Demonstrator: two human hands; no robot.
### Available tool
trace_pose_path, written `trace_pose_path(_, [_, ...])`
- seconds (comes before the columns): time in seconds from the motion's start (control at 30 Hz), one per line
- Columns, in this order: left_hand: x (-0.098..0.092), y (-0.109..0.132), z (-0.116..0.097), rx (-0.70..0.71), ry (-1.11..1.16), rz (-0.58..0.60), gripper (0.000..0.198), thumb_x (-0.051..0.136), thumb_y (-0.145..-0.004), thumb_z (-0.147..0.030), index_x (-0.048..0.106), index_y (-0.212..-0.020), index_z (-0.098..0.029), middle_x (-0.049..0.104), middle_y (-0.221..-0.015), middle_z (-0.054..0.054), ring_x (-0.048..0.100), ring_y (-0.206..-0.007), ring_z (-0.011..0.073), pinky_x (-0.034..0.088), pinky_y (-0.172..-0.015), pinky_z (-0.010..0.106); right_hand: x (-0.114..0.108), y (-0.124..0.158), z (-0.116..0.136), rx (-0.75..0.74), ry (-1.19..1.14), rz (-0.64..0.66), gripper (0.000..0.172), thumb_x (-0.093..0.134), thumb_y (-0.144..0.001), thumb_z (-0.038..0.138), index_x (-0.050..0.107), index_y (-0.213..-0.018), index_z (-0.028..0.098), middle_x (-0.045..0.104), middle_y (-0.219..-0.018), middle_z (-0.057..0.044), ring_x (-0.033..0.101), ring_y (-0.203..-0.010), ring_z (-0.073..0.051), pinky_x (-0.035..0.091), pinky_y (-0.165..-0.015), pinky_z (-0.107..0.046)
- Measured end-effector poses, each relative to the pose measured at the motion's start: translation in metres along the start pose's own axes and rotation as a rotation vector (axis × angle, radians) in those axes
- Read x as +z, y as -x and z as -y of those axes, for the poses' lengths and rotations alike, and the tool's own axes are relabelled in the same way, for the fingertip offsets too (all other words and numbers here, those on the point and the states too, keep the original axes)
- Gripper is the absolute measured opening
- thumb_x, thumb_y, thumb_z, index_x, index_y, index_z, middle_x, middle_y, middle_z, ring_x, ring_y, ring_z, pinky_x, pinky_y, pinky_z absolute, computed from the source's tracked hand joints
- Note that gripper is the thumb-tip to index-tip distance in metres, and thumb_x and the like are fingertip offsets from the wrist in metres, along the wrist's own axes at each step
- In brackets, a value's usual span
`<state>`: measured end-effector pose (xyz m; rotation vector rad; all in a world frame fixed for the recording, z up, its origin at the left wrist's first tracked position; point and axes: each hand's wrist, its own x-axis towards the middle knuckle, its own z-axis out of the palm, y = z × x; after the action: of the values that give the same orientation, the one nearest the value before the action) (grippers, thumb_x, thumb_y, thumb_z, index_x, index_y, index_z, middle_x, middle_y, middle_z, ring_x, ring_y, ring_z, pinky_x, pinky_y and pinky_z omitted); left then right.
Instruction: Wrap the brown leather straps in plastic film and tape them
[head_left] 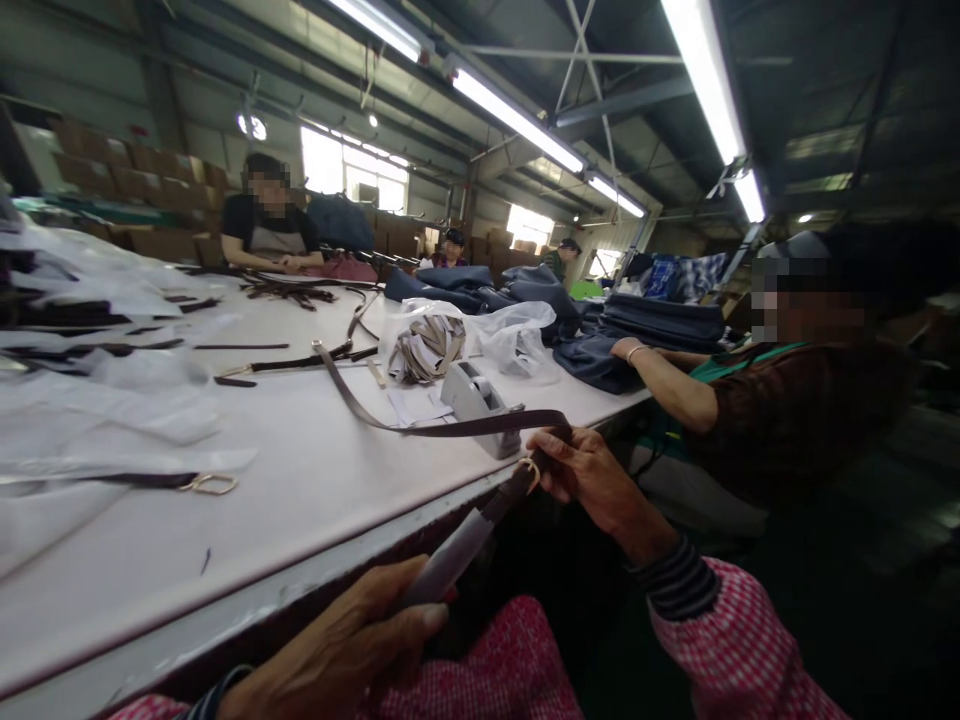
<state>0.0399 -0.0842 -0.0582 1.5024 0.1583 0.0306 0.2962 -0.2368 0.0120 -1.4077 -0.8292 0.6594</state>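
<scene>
Gripping a dark leather belt (487,425) beyond the table edge, both hands closed.
The left hand (330,650) wraps a grey tube (450,558); the right hand (600,490) pinches the strap beside a gold buckle (529,472). Other buckled belts (210,484) lie on the white table (225,570), near a tape dispenser (472,400).

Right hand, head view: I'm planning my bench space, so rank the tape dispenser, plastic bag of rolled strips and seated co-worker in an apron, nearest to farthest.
From the right hand:
1. Tape dispenser, on the table just ahead, to the left.
2. Plastic bag of rolled strips, beyond it on the table.
3. Co-worker in an apron, seated at the table's far end.
</scene>
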Motion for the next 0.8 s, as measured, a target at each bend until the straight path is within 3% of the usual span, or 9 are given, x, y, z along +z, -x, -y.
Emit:
trace_pose_path(0.13, [0.004, -0.016, -0.005, -0.071, 0.156, 0.113, 0.047, 0.068, -0.090, -0.059, 0.066, -0.109, -0.016, 0.062, -0.065, 0.000, 0.048, -0.048, 0.0085, 0.039, -0.046, 0.017, 0.017, -0.007, 0.026, -0.124, -0.077, 0.098, 0.026, 0.080, -0.082, 0.039, 0.072, -0.083, 0.015, 0.070, -0.065, -0.002, 0.057, -0.047, -0.009, 0.040, -0.037, -0.015])
trace_pose_path(0.3, [0.000, -0.034, -0.002, -0.039, 0.326, 0.219, 0.047, 0.066, -0.090, -0.057, 0.069, -0.096, -0.011, 0.062, -0.054, 0.002, 0.045, -0.035, 0.0057, 0.036, -0.038, 0.014, 0.039, -0.014, 0.048, -0.163, 0.030, 0.195, 0.021, 0.075, -0.087, 0.036, 0.072, -0.088, 0.015, 0.070, -0.064, -0.001, 0.055, -0.044, -0.008, 0.041, -0.038, -0.015])
trace_pose_path(0.43, [-0.001, -0.040, -0.008, -0.001, 0.275, 0.112, 0.043, 0.067, -0.091, -0.054, 0.068, -0.093, -0.011, 0.062, -0.055, 0.001, 0.045, -0.036, 0.0054, 0.036, -0.038, 0.014, 0.053, -0.017, 0.052, -0.162, 0.061, 0.263, 0.021, 0.073, -0.089, 0.036, 0.072, -0.092, 0.015, 0.072, -0.067, -0.002, 0.057, -0.047, -0.009, 0.041, -0.040, -0.017])
trace_pose_path(0.63, [-0.005, -0.037, -0.028, 0.126, 0.121, -0.043, 0.039, 0.071, -0.090, -0.051, 0.067, -0.096, -0.012, 0.059, -0.060, -0.001, 0.048, -0.046, 0.0070, 0.040, -0.044, 0.016, 0.061, -0.017, 0.053, -0.194, 0.097, 0.227, 0.021, 0.074, -0.089, 0.038, 0.072, -0.093, 0.017, 0.070, -0.067, -0.001, 0.053, -0.048, -0.009, 0.039, -0.044, -0.019])
trace_pose_path(0.8, [-0.011, -0.036, -0.030, 0.262, 0.191, 0.024, 0.040, 0.067, -0.093, -0.052, 0.068, -0.105, -0.013, 0.058, -0.064, -0.001, 0.046, -0.050, 0.0073, 0.038, -0.046, 0.016, 0.068, -0.011, 0.052, -0.164, 0.128, 0.270, 0.021, 0.076, -0.088, 0.037, 0.075, -0.089, 0.016, 0.068, -0.066, -0.001, 0.055, -0.053, -0.009, 0.038, -0.047, -0.018])
